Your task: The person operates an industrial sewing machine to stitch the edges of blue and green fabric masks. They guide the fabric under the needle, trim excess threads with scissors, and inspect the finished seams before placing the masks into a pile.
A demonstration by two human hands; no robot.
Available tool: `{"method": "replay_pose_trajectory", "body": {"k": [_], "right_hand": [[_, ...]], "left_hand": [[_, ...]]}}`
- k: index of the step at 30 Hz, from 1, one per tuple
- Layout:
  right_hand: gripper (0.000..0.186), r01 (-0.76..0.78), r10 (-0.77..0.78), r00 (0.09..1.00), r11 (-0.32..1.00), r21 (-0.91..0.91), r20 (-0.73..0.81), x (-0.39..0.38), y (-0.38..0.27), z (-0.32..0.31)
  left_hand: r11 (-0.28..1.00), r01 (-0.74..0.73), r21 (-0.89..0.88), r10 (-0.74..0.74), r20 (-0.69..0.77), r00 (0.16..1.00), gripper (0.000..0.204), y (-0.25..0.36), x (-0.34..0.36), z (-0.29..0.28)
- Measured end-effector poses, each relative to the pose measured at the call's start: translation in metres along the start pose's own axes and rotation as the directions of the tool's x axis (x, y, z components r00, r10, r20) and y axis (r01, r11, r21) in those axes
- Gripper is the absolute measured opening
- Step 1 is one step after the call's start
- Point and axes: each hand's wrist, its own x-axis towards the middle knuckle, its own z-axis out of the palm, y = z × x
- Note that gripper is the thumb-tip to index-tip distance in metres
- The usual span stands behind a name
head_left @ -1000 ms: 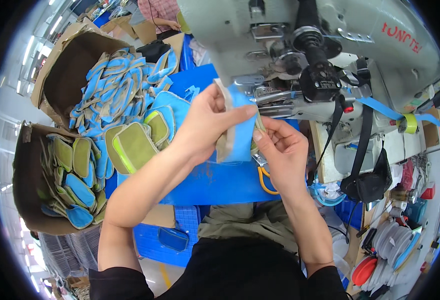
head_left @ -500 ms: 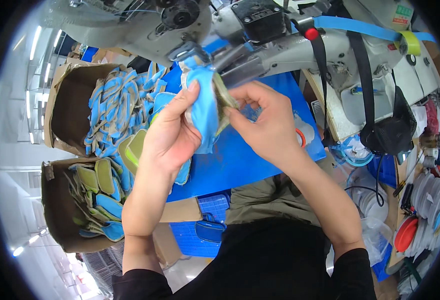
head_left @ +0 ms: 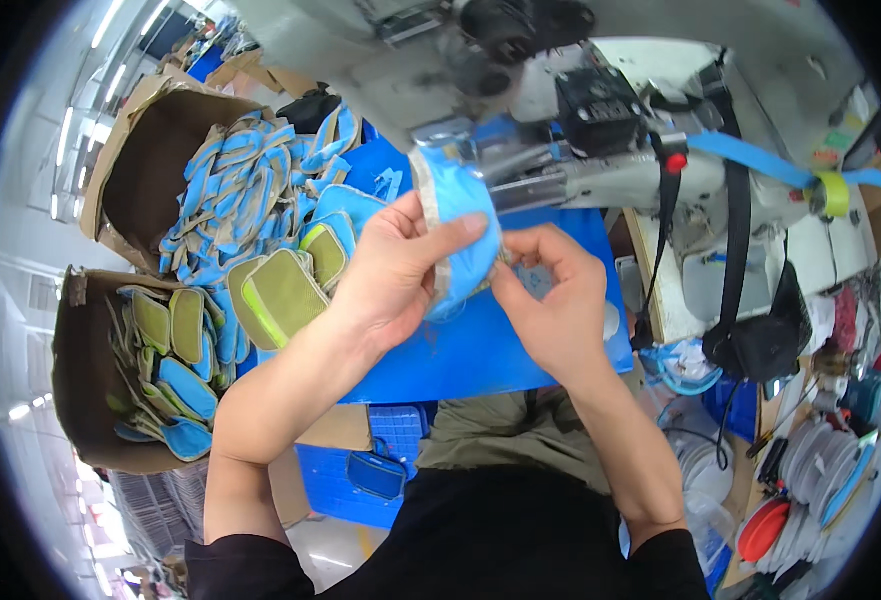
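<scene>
"Bright workshop lights along the left, and a grey machine (head_left: 351, 75) hangs over a blue table (head_left: 441, 368). What else reaches you at your end?"

"Next in size, I have two open cartons: an upper carton (head_left: 151, 175) and a lower carton (head_left: 86, 400). Both gape toward the table, probably for easy reach."

"And the stock?"

"I see blue-and-beige strips (head_left: 246, 190) heaped at the upper carton's mouth, and green pads (head_left: 286, 297) beside the left forearm. Blue tape (head_left: 751, 155) runs in by a yellow-green ring (head_left: 833, 193), perhaps to guide it."

"Hands?"

"My view has the left hand (head_left: 391, 265) closed on a blue piece (head_left: 466, 240), thumb across its face, presumably keeping it spread; the fingers behind are mostly hidden. The right hand (head_left: 553, 295) pinches its right edge between thumb and forefinger, likely for finer control."

"Where's the piece exactly?"

"Between both hands, above the table. Whether its top touches the machine, I can't tell."
</scene>
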Motion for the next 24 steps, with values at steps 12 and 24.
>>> {"method": "replay_pose_trajectory", "body": {"k": [12,24], "right_hand": [[0.020,0.025,-0.025,0.998,1.000,-0.004,-0.055,0.026,0.002,0.010],[0.027,0.229,-0.265,0.934,0.959,-0.169,-0.238,0.013,0.021,0.031]], "left_hand": [[0.987,-0.049,0.151,0.037,0.079,0.996,0.024,0.012,0.013,-0.007],[0.829,-0.339,0.445,0.298,0.161,0.941,0.022,0.011,0.013,-0.021]]}}
